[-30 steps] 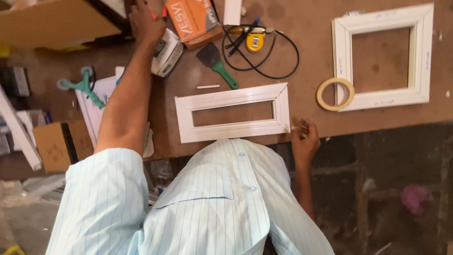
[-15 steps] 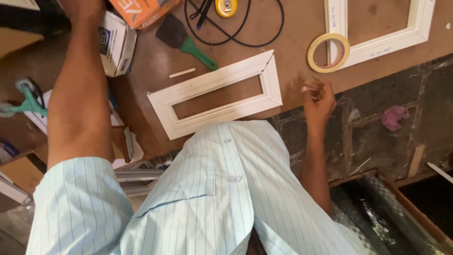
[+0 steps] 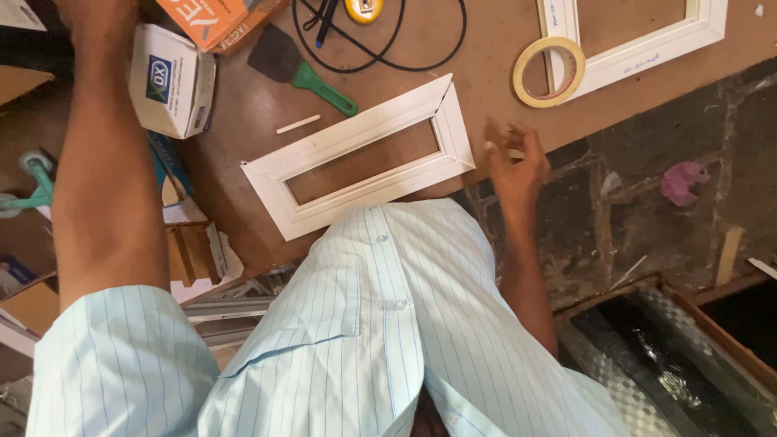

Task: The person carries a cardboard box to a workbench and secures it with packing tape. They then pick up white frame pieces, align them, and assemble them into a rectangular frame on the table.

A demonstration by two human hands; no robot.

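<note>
frame (image 3: 364,133): white, rectangular, flat on the table (image 3: 235,121) at its near edge, just left of the right hand (image 3: 514,162).

- right fingers (image 3: 530,137): loosely curled and part spread over the table edge, motion-blurred. there may be a small pale bit at the tips; cannot tell if anything is gripped. not touching the frame.
- left hand (image 3: 93,16): reached to the far left, cut off by the picture edge; grip cannot be told.
- frame state: four sides joined, mitred corners look closed, opening bare.
- judgement: assembly looks done; no filling or backing fitted.
- surface: brown board. thin stick (image 3: 298,124), scraper (image 3: 303,74), white box (image 3: 170,81), tape roll (image 3: 522,81), second frame (image 3: 639,53) far right.
- room: rough dark stone floor (image 3: 647,226), pink scrap (image 3: 684,180), clutter at left.
</note>
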